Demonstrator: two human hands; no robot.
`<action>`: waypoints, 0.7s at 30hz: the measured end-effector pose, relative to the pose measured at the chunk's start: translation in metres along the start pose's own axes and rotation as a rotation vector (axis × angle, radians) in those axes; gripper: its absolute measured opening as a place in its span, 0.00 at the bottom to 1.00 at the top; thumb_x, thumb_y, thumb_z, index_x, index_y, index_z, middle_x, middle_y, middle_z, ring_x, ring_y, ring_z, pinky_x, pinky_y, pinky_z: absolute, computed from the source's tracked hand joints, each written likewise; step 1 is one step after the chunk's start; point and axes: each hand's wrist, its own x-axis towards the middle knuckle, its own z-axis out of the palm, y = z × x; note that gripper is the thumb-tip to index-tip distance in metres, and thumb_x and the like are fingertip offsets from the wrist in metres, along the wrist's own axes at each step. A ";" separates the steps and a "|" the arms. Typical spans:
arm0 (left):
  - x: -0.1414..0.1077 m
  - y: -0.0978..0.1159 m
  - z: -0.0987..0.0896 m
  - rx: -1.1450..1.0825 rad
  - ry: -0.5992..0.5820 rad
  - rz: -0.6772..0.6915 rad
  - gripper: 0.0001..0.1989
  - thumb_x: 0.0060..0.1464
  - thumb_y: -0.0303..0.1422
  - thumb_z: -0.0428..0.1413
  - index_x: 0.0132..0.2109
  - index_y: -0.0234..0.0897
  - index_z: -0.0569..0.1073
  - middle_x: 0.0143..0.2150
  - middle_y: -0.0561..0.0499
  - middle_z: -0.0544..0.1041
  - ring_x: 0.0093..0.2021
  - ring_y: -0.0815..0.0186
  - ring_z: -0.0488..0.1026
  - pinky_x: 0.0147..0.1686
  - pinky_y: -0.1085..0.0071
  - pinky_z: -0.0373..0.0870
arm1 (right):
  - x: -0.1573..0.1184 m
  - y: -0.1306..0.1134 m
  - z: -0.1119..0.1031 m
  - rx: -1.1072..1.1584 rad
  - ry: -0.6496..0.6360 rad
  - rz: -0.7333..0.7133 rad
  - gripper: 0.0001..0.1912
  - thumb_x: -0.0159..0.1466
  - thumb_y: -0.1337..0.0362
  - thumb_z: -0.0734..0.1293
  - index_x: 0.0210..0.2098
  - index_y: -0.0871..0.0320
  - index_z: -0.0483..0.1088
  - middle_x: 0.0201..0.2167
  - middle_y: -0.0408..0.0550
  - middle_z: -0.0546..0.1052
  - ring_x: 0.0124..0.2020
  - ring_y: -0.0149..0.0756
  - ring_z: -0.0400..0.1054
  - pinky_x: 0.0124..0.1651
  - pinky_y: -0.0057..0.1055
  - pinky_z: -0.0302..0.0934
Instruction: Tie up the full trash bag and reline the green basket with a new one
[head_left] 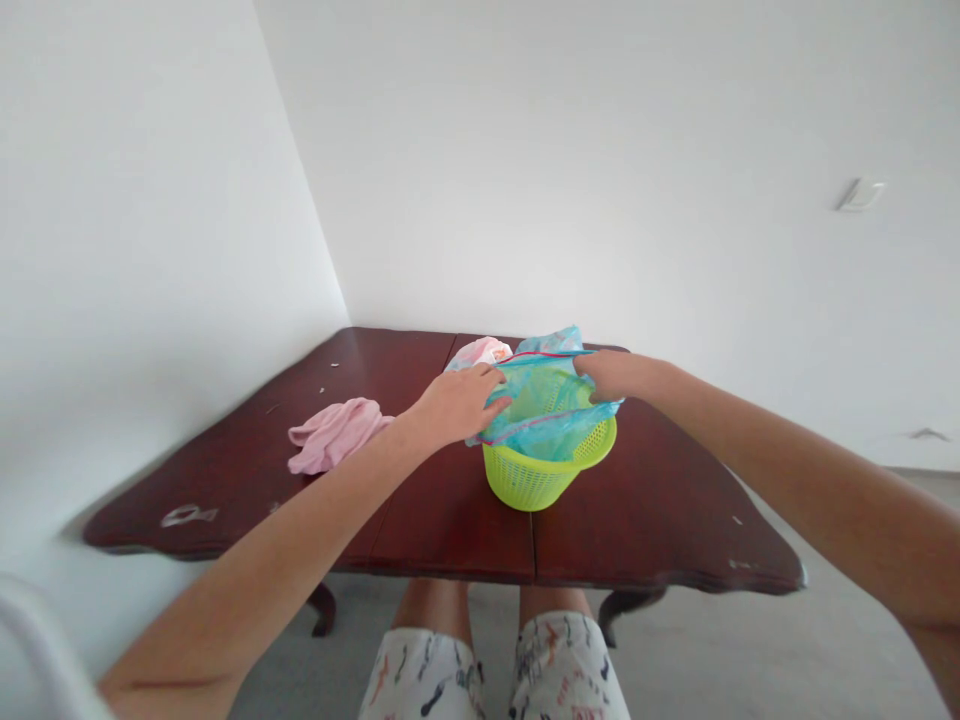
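A yellow-green perforated plastic basket stands on the dark red table, with a thin blue plastic bag spread over and inside its mouth. The bag's rim shows a pink-red edge. My left hand is at the bag's left side, thumb and fingers apart around its edge. At the right side my right hand is closed on the bag's rim, its fingertips partly hidden by the plastic. A pink cloth lies crumpled left of the basket, partly behind my left forearm. Behind my left hand is a pink and white bundle.
The dark red wooden table has wavy edges and stands against white walls at the back and left. Small white scraps lie on its left part. A white switch is on the wall at right. My knees are below the front edge.
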 end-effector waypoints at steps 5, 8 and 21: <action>0.014 -0.022 0.009 -0.093 -0.072 -0.055 0.25 0.77 0.48 0.59 0.72 0.45 0.79 0.77 0.40 0.80 0.74 0.41 0.81 0.74 0.46 0.78 | -0.005 0.021 -0.001 0.186 -0.149 0.045 0.41 0.57 0.63 0.86 0.69 0.52 0.82 0.56 0.60 0.90 0.51 0.59 0.87 0.49 0.45 0.82; 0.024 -0.039 0.019 -0.263 -0.054 -0.056 0.29 0.71 0.49 0.63 0.73 0.44 0.78 0.77 0.37 0.80 0.75 0.39 0.79 0.76 0.43 0.75 | -0.009 0.031 0.006 0.380 -0.169 0.054 0.41 0.61 0.59 0.84 0.73 0.54 0.79 0.56 0.61 0.90 0.52 0.59 0.88 0.50 0.45 0.83; 0.038 -0.072 0.062 -0.774 -0.115 -0.175 0.43 0.62 0.54 0.67 0.77 0.40 0.71 0.70 0.36 0.85 0.66 0.43 0.85 0.67 0.50 0.81 | -0.037 0.050 0.071 0.847 0.099 0.121 0.31 0.68 0.38 0.81 0.58 0.53 0.80 0.51 0.56 0.91 0.51 0.51 0.85 0.51 0.40 0.81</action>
